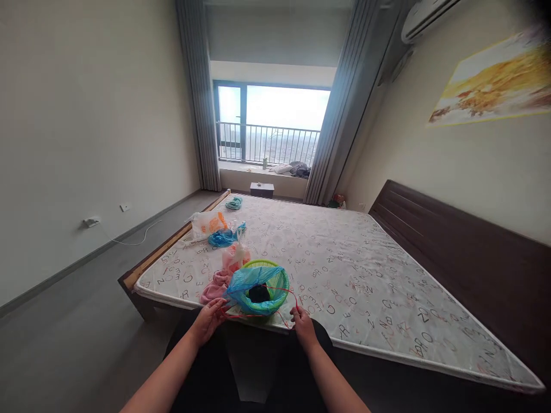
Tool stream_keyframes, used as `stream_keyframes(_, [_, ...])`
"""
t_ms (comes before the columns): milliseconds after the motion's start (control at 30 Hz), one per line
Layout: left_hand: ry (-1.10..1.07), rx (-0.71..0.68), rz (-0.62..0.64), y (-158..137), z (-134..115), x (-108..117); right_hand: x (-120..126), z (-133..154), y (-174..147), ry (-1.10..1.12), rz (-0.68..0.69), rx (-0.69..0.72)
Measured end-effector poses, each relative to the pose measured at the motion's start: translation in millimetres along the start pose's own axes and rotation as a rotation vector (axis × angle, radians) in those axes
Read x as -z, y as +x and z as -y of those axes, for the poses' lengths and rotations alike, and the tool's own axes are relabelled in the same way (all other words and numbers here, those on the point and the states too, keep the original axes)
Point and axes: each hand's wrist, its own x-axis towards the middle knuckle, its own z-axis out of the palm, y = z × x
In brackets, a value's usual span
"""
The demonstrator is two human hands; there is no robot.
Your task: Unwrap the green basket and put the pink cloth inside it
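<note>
A light green basket (257,264) stands at the mattress's near edge, lined with a blue plastic bag (241,287) whose mouth gapes. Something black (258,293) lies inside the bag. My right hand (302,324) is closed in a pinch on a red drawstring (290,290) that runs to the bag, just right of the basket. Left of the basket, my left hand (210,319) has its fingers closed on the red drawstring by the bag's edge. Beside that hand lies a pink cloth (215,288), and behind it a pink-and-white plastic bag (235,256).
The patterned mattress (336,252) lies on a wooden bed frame (159,256). Toward its far left are a crumpled blue bag (224,237), a white bag with orange print (206,225) and a teal bundle (234,203). A dark headboard (451,241) rises at right.
</note>
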Motion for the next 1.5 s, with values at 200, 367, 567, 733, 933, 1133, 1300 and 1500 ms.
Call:
stream_keyframes(200, [-0.042,0.052,0.027,8.4,3.3,17.2,11.0,-0.7,-4.1,-0.113,0.057,0.098])
stream_keyframes(367, [-0.062,0.068,-0.020,20.0,0.7,22.6,23.4,-5.4,-5.8,-0.253,0.134,0.151])
stream_keyframes(567, [-0.067,0.070,-0.004,26.1,10.4,14.0,38.2,-15.2,-13.8,-0.292,0.139,0.164])
stream_keyframes(733, [-0.016,0.091,0.006,38.7,20.7,10.7,42.1,-17.3,-16.5,-0.270,0.120,0.160])
stream_keyframes(933, [0.055,0.138,-0.030,44.1,15.9,14.9,40.4,-18.9,-9.7,-0.255,0.147,0.135])
stream_keyframes(1133, [0.075,0.127,-0.078,38.8,10.9,23.4,37.0,-22.6,-2.2,-0.231,0.177,0.135])
stream_keyframes(1300, [0.145,0.101,-0.107,36.1,5.6,33.9,35.0,-19.5,4.9,-0.214,0.182,0.125])
stream_keyframes(1500, [0.204,0.085,-0.148,35.6,2.7,36.4,37.9,-13.9,5.3,-0.202,0.168,0.148])
